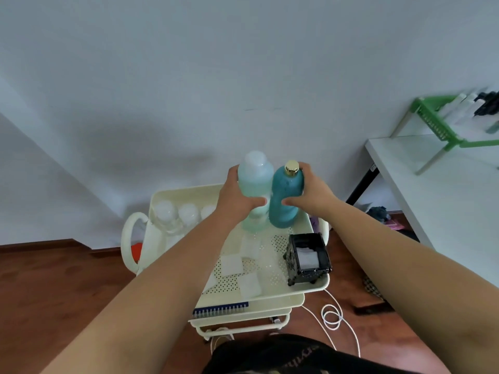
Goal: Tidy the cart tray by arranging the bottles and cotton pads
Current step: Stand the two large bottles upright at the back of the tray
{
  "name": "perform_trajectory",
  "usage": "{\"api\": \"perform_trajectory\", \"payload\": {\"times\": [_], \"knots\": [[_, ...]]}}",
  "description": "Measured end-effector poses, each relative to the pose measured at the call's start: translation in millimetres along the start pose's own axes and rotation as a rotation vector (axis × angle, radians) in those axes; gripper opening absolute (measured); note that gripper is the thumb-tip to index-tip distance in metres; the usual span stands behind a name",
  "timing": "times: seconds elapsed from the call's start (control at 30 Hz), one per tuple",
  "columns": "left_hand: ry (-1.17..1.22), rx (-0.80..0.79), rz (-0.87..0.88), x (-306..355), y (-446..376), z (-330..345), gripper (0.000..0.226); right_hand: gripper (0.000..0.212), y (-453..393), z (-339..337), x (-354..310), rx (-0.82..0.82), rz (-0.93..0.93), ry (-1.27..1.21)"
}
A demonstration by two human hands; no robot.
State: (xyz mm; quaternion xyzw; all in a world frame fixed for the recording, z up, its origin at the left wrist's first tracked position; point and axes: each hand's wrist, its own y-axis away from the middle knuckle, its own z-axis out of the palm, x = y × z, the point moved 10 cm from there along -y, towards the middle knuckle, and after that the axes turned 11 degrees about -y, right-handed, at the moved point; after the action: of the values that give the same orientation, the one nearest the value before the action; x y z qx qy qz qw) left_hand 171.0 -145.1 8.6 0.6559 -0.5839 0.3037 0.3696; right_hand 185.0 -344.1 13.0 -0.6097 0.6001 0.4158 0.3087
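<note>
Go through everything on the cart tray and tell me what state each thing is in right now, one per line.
pale blue bottle: upright, capped, gripped by the left hand
teal bottle: upright, gold cap on, gripped by the right hand
clear bottles: standing in a row at the tray's far left
cotton pads: loose, scattered flat on the cart tray
black box: open on top, white pads inside

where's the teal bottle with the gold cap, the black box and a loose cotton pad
teal bottle (285,195): head view, on its body below the gold cap
black box (294,259): head view, on its left wall
loose cotton pad (231,265): head view, on the pad's middle
</note>
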Motion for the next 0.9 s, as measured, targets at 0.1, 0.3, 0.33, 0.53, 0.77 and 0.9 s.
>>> {"api": "perform_trajectory", "payload": {"times": [0.1, 0.3, 0.33, 0.53, 0.77, 0.9], "knots": [[-0.008, -0.011, 0.005, 6.2, -17.9, 3.8, 0.092, 0.091, -18.2, -5.8, 0.4, 0.028, 0.017, -0.012], [-0.01, -0.026, 0.006, 7.7, -44.1, 4.7, 0.093, 0.09, -40.2, -9.5, 2.6, 0.042, 0.046, -0.079], [-0.011, -0.024, 0.009, 7.1, -46.6, 3.7, 0.093, 0.09, -41.8, -8.7, 2.7, 0.04, 0.045, -0.086], [-0.009, -0.029, 0.03, 6.6, -54.3, 4.8, 0.094, 0.091, -42.4, -10.0, 4.7, 0.058, 0.037, -0.099], [-0.314, 0.007, 0.192, 10.0, -40.9, -12.3, 0.088, 0.082, 2.7, -25.9, -26.9, 0.361, -0.234, 0.046], [-0.674, 0.07, 0.302, -11.0, -20.7, -60.5, 0.069, 0.033, 41.2, 15.5, -72.3, 0.295, -0.572, 0.186]]}}
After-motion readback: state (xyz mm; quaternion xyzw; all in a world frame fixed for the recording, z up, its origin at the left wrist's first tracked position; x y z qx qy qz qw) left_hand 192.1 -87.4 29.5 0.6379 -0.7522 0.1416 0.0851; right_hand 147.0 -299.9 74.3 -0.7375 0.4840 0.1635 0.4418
